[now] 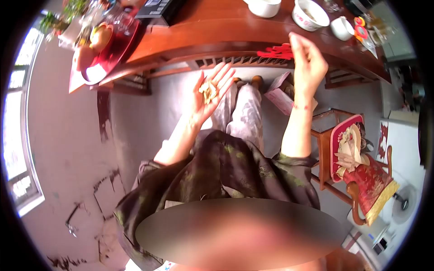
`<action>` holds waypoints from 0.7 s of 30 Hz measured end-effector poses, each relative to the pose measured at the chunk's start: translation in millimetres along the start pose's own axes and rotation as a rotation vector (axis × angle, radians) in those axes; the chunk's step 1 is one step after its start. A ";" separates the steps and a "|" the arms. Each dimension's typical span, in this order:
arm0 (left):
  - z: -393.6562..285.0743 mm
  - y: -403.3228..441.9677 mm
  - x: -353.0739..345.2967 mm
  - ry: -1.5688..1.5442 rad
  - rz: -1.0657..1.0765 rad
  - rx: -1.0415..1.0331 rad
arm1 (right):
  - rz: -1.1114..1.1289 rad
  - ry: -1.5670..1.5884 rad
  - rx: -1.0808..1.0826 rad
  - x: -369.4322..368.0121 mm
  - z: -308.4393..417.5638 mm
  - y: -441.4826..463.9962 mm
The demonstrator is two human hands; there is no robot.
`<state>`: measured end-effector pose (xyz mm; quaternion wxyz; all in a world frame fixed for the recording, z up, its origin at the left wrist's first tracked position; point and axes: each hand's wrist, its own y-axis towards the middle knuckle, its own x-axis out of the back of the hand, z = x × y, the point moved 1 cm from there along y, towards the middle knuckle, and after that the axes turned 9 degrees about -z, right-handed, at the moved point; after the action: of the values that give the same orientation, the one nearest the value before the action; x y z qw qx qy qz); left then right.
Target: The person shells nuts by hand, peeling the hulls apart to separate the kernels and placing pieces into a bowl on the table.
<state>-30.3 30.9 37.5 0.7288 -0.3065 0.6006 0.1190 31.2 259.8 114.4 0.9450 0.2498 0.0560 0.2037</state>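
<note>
My left hand [209,97] is palm up with its fingers stretched out, and several pale yellow, dry-looking pieces [208,91] lie in the palm. Their exact kind is too small to tell. Over the table's front edge, my right hand [310,63] is raised with its fingers drawn together. What it pinches, if anything, does not show. Beside it, to the left, is a bright red, wavy-edged thing [275,52]; I cannot tell whether the fingers touch it. Beyond the right hand stands a white bowl [310,16] with something brownish inside.
On the dark red wooden table [203,29] are a white cup [264,7], a small white pitcher [342,28] and a red tray [118,56] holding fruit. A cardboard box [282,94] lies on the floor. A wooden chair [322,153] with a red cushion stands at my right.
</note>
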 end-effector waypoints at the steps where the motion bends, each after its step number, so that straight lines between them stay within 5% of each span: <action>1: -1.4 -0.8 -2.2 0.005 0.010 -0.003 | 0.065 -0.008 -0.027 -4.7 8.9 -24.5; 7: -1.8 -8.5 -5.2 0.158 0.051 -0.051 | 0.446 -0.096 -0.090 -20.8 22.3 -125.7; 13: 4.3 -18.4 -4.6 0.135 0.065 -0.012 | 0.402 -0.125 0.189 -35.3 28.4 -150.7; 21: 9.3 -25.2 -2.5 0.214 0.020 0.012 | 0.617 -0.345 0.229 -32.7 38.9 -145.1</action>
<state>-9.8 17.2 48.4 0.6611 -0.3070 0.6788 0.0890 61.4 113.9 76.5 0.8005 0.3899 -0.1598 0.4262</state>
